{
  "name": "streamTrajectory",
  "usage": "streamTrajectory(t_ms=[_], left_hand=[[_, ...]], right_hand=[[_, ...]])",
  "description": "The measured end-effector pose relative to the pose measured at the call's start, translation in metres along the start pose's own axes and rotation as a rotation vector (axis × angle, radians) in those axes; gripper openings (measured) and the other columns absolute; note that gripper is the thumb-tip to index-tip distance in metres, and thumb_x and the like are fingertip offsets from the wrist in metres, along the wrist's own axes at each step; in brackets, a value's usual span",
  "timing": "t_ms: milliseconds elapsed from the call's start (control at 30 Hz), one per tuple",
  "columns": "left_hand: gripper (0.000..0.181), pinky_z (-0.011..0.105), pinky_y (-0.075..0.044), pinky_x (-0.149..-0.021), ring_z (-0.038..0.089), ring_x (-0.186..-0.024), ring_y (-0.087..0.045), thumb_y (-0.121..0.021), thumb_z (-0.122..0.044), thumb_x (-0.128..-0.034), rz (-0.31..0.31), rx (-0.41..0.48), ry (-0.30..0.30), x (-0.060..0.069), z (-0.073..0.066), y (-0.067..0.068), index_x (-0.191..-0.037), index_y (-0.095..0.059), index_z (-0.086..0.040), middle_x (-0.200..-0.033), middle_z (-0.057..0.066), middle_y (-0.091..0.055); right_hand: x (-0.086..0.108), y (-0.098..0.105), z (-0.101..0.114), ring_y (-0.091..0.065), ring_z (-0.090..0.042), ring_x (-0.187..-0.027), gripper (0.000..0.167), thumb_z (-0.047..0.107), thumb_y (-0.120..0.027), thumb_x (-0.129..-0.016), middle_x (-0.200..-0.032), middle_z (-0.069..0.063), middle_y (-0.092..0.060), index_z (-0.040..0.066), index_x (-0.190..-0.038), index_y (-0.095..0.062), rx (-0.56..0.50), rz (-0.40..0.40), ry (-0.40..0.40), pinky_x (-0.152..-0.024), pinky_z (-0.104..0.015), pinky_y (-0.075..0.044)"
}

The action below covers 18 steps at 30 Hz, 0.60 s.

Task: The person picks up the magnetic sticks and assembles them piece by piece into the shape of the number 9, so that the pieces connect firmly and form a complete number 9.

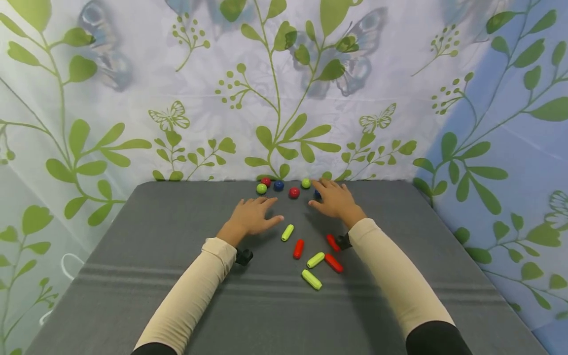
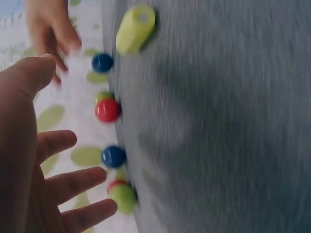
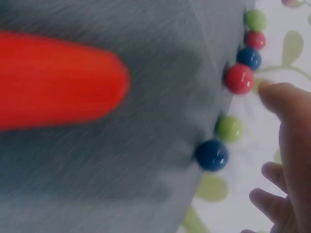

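Left hand and right hand hover above grey table.
Both: fingers spread; blue ball near right.

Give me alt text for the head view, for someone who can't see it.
A person's left hand and right hand hover above a gray table, holding nothing. Near its far edge sit six red, blue and green balls; nearer lie three red sticks and three yellow-green sticks. A leaf-patterned cloth hangs behind.
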<state>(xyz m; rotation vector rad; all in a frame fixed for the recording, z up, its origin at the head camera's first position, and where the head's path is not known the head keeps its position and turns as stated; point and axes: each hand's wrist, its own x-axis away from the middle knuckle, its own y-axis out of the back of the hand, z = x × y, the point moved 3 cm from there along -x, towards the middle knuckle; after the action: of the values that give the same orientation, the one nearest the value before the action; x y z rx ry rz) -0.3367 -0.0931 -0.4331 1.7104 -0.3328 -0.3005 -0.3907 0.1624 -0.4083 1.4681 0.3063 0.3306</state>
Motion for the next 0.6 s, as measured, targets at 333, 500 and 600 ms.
streamTrajectory(t_ms=[333,500,600], left_hand=[[0.065,0.047,-0.052,-0.088,0.019,-0.110,-0.064,-0.053,-0.073,-0.0911,0.070,-0.084,-0.074,-0.006,-0.043,-0.013,-0.130,-0.066,-0.023,-0.125,-0.002,-0.066],[0.034,0.042,-0.051,-0.075,0.018,-0.086,-0.063,-0.069,-0.056,-0.0880,0.038,-0.143,-0.107,-0.010,-0.051,-0.019,-0.094,-0.068,-0.023,-0.095,-0.005,-0.062],[0.024,0.042,-0.050,-0.075,0.020,-0.084,-0.062,-0.071,-0.045,-0.0874,0.032,-0.172,-0.102,-0.012,-0.050,-0.021,-0.086,-0.065,-0.022,-0.092,-0.004,-0.060]], right_hand=[[-0.037,-0.006,0.027,-0.040,-0.040,-0.139,0.072,0.036,-0.066,-0.099,-0.159,-0.015,-0.035,0.022,-0.160,-0.031,0.039,0.082,0.087,-0.109,-0.061,-0.031],[-0.048,-0.010,0.034,-0.046,-0.039,-0.134,0.069,0.031,-0.066,-0.099,-0.154,-0.016,-0.041,0.021,-0.159,-0.033,0.050,0.089,0.130,-0.100,-0.057,-0.043],[-0.055,-0.011,0.038,-0.048,-0.039,-0.132,0.069,0.030,-0.066,-0.099,-0.154,-0.015,-0.041,0.021,-0.159,-0.034,0.046,0.093,0.128,-0.100,-0.057,-0.043]])
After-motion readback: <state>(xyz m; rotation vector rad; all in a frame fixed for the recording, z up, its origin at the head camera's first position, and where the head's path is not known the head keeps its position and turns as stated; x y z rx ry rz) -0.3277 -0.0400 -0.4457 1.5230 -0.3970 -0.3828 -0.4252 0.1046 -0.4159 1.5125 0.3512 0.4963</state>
